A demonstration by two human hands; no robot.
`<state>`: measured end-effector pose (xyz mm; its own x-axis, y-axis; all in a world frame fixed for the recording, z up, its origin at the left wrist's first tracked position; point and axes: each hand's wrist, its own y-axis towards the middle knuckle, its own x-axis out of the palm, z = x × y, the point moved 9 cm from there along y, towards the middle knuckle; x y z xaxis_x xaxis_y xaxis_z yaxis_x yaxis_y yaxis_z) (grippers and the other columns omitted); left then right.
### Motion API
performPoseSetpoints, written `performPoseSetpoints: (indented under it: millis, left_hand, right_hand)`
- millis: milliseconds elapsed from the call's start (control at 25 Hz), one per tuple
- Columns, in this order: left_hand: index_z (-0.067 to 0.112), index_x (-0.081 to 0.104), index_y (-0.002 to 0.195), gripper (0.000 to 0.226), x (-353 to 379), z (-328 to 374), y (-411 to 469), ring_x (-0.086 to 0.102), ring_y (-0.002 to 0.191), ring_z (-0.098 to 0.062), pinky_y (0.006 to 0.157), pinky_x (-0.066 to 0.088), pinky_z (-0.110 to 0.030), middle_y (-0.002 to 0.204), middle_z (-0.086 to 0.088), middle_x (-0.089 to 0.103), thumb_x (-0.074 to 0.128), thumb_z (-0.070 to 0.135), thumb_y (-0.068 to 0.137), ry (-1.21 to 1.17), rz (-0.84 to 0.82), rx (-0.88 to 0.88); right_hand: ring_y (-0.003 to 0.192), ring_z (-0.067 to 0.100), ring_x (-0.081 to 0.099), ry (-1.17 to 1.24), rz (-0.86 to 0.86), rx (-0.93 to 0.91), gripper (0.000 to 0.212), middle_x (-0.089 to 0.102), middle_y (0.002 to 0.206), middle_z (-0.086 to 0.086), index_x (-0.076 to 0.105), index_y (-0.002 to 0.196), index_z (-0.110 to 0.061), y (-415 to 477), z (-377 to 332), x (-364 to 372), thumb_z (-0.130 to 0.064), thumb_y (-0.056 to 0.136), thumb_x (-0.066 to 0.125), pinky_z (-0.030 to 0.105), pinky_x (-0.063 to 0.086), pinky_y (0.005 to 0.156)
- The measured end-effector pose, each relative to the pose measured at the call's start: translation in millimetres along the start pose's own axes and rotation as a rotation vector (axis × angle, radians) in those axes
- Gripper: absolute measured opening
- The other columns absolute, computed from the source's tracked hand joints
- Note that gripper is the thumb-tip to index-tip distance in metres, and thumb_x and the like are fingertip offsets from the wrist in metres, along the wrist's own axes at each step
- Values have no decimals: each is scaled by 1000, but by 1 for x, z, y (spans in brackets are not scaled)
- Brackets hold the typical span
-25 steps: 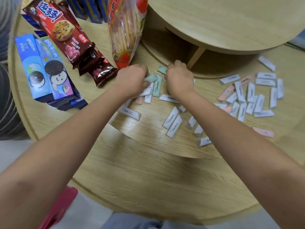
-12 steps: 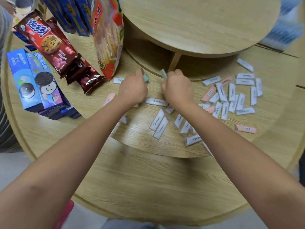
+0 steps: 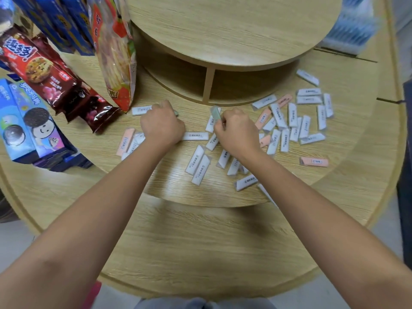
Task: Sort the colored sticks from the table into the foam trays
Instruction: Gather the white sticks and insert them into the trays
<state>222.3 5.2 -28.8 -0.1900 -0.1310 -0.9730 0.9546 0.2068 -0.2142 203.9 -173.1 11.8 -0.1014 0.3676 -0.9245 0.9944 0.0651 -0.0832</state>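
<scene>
Several small labelled sticks, white, pink and pale green, lie scattered on the middle tier of a round wooden table. My left hand is curled into a fist and grips green sticks; only a green tip shows past the knuckles. My right hand pinches an upright green stick. A white stick lies between the two hands. A pink stick lies left of my left hand, another pink stick far right. A dense cluster of white sticks sits to the right. No foam tray is in view.
Snack packs crowd the left: a blue cookie box, a red cookie pack and an upright bag of stick biscuits. A raised round upper tier with an open shelf stands behind the hands. Blue-white packs sit at top right.
The green sticks that lay on the table a second ago are now lifted in both hands. The camera view has shifted, so the sticks appear lower and more centred.
</scene>
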Motion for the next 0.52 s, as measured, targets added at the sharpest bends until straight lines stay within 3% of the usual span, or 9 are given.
performPoseSetpoints:
  millis: [200, 400, 520]
  left_hand:
    - [-4, 43, 121, 45, 2, -3, -7, 59, 93, -38, 64, 35, -36, 106, -20, 59, 52, 25, 88, 56, 24, 40]
    - [-3, 49, 109, 33, 3, 11, -13, 59, 90, -37, 65, 40, -35, 104, -21, 59, 49, 24, 90, 137, 59, 171]
    - [-1, 51, 106, 29, -6, 7, -12, 57, 91, -39, 66, 38, -39, 102, -22, 61, 51, 21, 89, 21, 90, 225]
  right_hand:
    - [74, 22, 51, 31, 0, -15, 26, 54, 86, 6, 60, 84, -6, -6, -5, -1, -24, 94, 44, 29, 36, 58]
    - [72, 21, 52, 48, -11, 1, 26, 55, 82, 6, 60, 83, -6, -8, -7, 1, -24, 93, 44, 29, 38, 58]
    - [67, 20, 55, 223, -66, 28, 23, 59, 72, 5, 62, 79, -6, -11, -4, 4, -21, 91, 49, 32, 44, 58]
